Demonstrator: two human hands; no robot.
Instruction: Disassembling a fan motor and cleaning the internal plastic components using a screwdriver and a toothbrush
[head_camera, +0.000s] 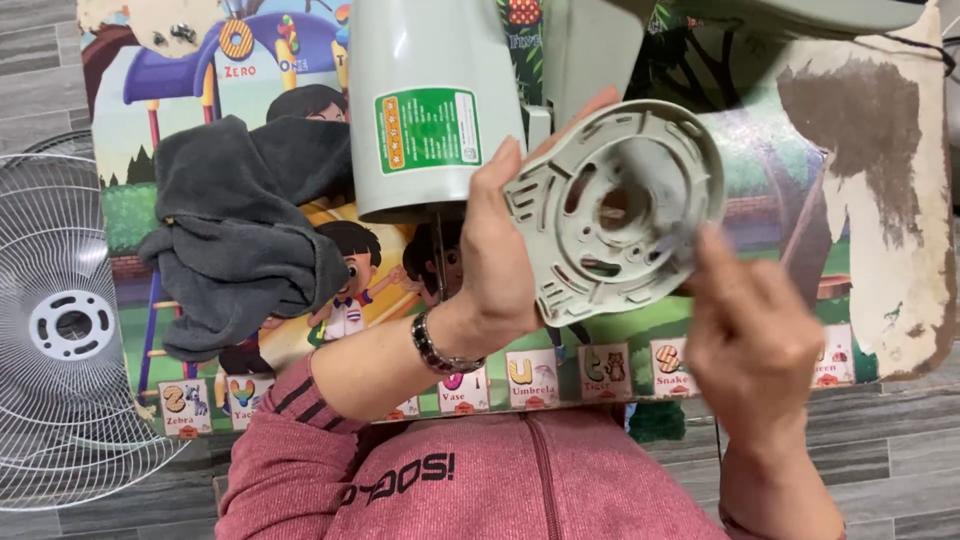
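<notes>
While left hand (500, 260) clamps round plastic cover (612, 208) — right hand (750, 340) fingertips touch rim.

Cloth (240, 235): dark grey, crumpled, lying on the mat left of centre.
Mat (880, 200): colourful children's picture mat with cartoon figures and small picture cards along the near edge; surface worn away at the right side.
Wire guard (60, 330): white fan grille, flat on the floor, at the mat's left edge.
Floor (900, 440): grey wood-look planks.
</notes>
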